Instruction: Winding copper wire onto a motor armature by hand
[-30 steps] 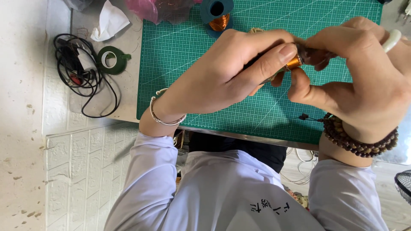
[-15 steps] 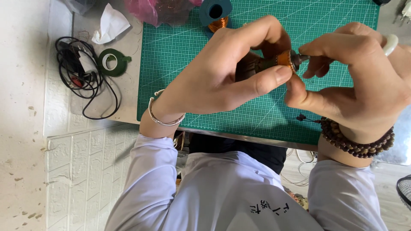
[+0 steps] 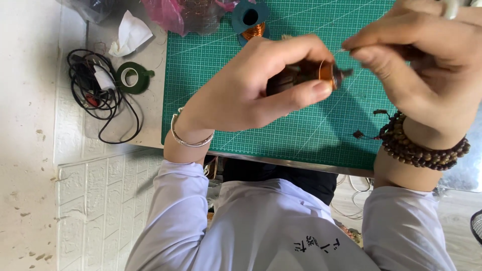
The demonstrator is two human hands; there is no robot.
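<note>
My left hand [image 3: 256, 88] grips a small dark brown piece wound with copper wire [image 3: 307, 76] above the green cutting mat [image 3: 211, 90]. Its thumb and fingers pinch the piece from both sides. My right hand [image 3: 424, 70] is up at the right, fingertips pinched on a thin copper wire [image 3: 342, 50] that runs to the wound end of the piece. A silver bangle sits on my left wrist, and a brown bead bracelet [image 3: 422, 148] wraps the right wrist.
A teal spool of copper wire [image 3: 251, 21] stands at the mat's far edge beside a pink plastic bag [image 3: 175, 14]. Left of the mat lie a green tape roll [image 3: 131, 78], a coiled black cable [image 3: 93, 95] and a crumpled tissue [image 3: 129, 32].
My right hand has lifted up and to the right, drawing the thin wire away from the piece. My left hand has shifted slightly left, still holding the piece.
</note>
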